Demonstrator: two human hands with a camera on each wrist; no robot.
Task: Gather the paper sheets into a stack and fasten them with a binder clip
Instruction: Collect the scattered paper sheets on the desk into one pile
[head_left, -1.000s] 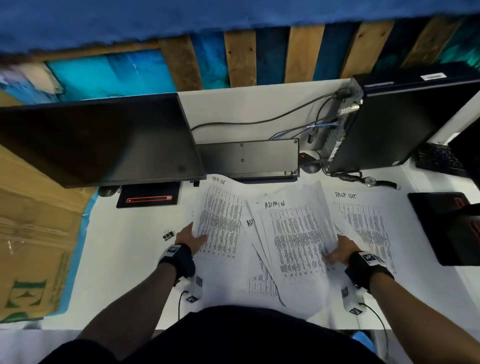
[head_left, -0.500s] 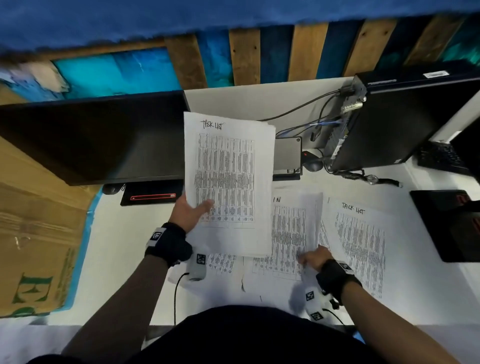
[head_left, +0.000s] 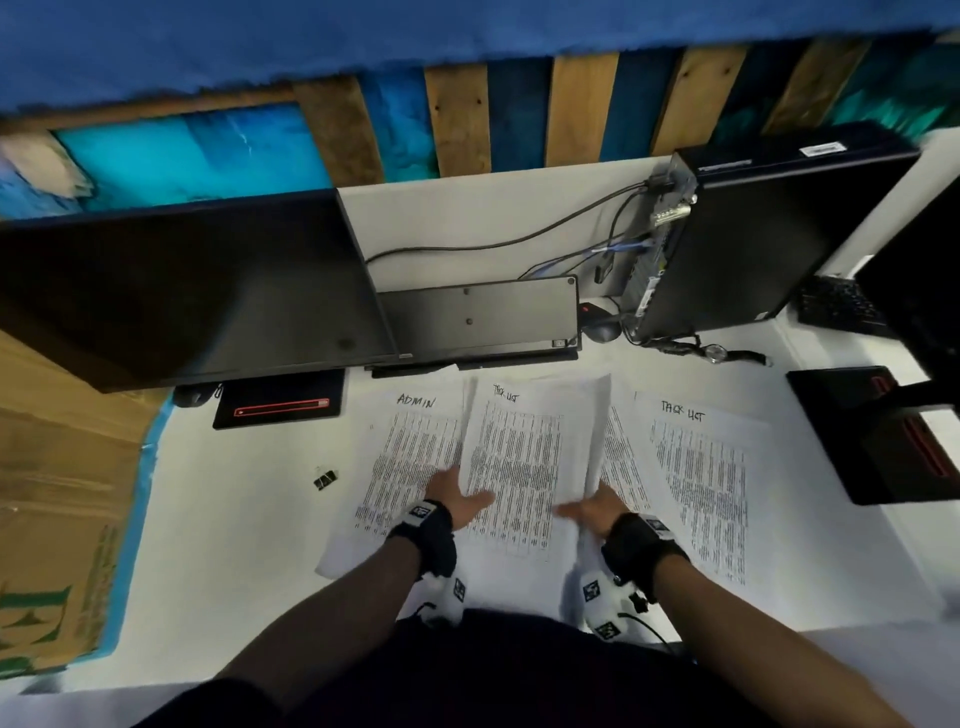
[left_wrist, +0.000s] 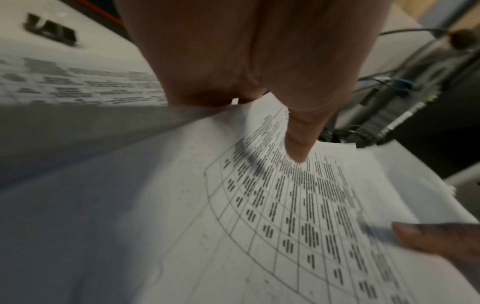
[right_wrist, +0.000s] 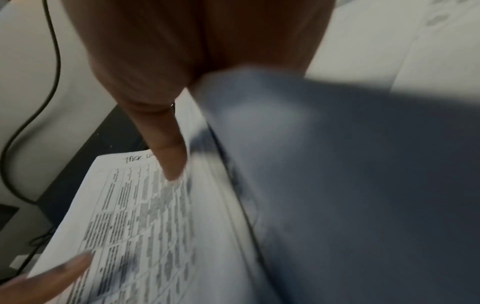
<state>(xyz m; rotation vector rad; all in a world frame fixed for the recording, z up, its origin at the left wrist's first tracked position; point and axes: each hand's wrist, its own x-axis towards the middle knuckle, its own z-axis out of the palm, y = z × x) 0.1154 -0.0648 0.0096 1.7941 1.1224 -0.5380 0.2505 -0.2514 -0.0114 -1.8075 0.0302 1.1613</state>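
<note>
A bundle of printed paper sheets (head_left: 524, 457) headed "TASK LIST" is raised off the white desk (head_left: 228, 519) in the middle. My left hand (head_left: 460, 501) pinches its lower left edge, with the thumb (left_wrist: 298, 144) on top. My right hand (head_left: 592, 509) grips the lower right edge, its thumb (right_wrist: 168, 156) on the print. An "ADMIN" sheet (head_left: 410, 447) lies flat to the left. Another "TASK LIST" sheet (head_left: 696, 483) lies to the right. A small black binder clip (head_left: 325, 478) sits on the desk left of the papers, apart from both hands.
A dark monitor (head_left: 182, 291) overhangs the back left, its base (head_left: 280, 405) beside the papers. A keyboard (head_left: 478, 322) stands on edge behind them, by a mouse (head_left: 602, 327) and a cabled PC tower (head_left: 769, 234). A cardboard box (head_left: 52, 493) is left, a black stand (head_left: 883, 431) right.
My left hand brought the sheet it held upright down over the middle papers. My right hand took the bundle's right edge and lifted it. The "ADMIN" sheet now lies uncovered at left.
</note>
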